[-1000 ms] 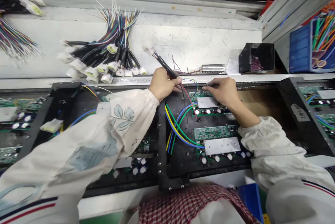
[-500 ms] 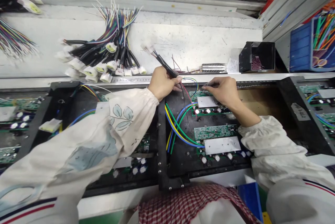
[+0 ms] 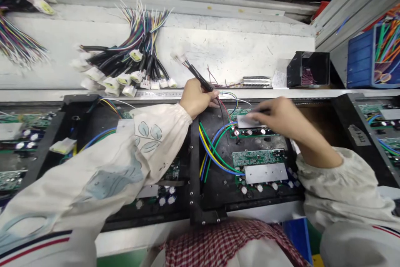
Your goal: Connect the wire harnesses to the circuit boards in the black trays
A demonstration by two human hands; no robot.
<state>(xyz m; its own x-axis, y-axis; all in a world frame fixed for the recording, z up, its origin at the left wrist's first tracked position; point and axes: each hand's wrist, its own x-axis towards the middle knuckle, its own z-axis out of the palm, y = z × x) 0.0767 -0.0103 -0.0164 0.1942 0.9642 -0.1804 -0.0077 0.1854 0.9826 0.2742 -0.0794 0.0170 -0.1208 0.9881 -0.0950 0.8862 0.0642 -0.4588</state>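
Note:
My left hand grips a black-sleeved wire harness, whose white connector end points up and left over the white shelf. Thin red and dark wires run from it down to the circuit board. My right hand hovers above that board's silver metal plate, pinching a thin dark wire. Its far end is hidden by my fingers. Yellow, blue and green wires loop across the black tray below my hands.
A heap of finished harnesses with white connectors lies on the white shelf. A black box and a blue bin of coloured wires stand to the right. Neighbouring boards sit in black trays on both sides.
My right hand has moved right and down, from the board's top edge to above the silver plate. My left hand and the harness have barely moved.

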